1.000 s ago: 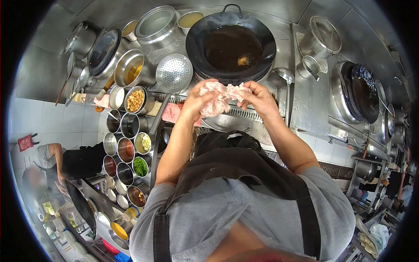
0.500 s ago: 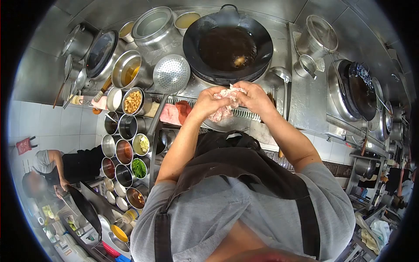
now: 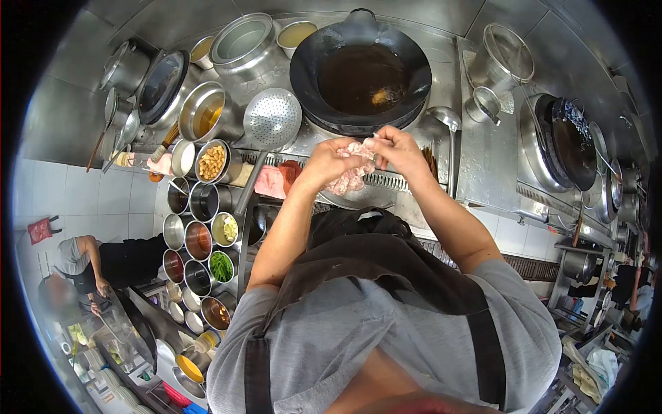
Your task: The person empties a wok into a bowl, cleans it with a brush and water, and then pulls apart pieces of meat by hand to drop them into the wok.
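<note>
My left hand [image 3: 329, 164] is closed around a clump of pale pink raw meat [image 3: 347, 181]. Close beside it, my right hand [image 3: 402, 153] pinches a small bit at the upper edge of the clump. Both hands are just in front of a large black wok [image 3: 308, 86] of dark oil. In the oil floats one golden frying piece [image 3: 379, 96]. Below the hands, the rim of a metal bowl or plate [image 3: 355, 200] shows partly, its rest hidden by the meat and my apron.
A perforated skimmer [image 3: 272, 119] lies left of the wok, its handle toward me. Several metal pots of ingredients stand at left, one with peanuts [image 3: 212, 161], one with chopped greens [image 3: 221, 265]. A ladle [image 3: 445, 119] rests right of the wok. A co-worker [image 3: 83, 259] stands at far left.
My right hand has drawn slightly away from the left, its fingers now pinched at the edge of the meat. The co-worker's arms have shifted over the wok at far left.
</note>
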